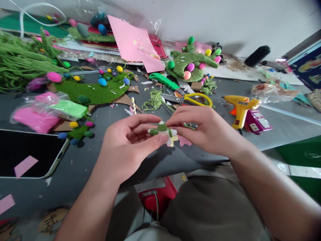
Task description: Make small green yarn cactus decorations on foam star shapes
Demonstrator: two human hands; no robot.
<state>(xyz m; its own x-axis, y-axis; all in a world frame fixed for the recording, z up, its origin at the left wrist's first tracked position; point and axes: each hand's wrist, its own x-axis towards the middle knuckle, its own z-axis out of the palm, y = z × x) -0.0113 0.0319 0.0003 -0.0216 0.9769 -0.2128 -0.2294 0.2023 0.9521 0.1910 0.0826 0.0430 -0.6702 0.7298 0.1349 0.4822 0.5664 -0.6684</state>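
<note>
Just above the table's front edge I hold a small white star-like piece (163, 128) partly wrapped in green yarn. My left hand (130, 140) pinches it, the thumb across its front and the fingers behind. My right hand (200, 129) is closed at its right side, fingertips pressed together by the wrapped arm. Whether those fingertips grip the yarn or the piece itself is hidden. Beneath the hands lie a pink paper cutout (185, 141) and a pale yellow paper bit (173, 141). Some loose green yarn (190, 126) shows by the right fingers.
Yellow-handled scissors (198, 98), a green utility knife (164, 80) and a yarn tangle (153, 99) lie beyond my hands. At right are a yellow glue gun (241, 105) and a purple power strip (257, 121). A phone (30, 152), clay packets (37, 117) and green yarn-wrapped decorations (92, 90) lie left.
</note>
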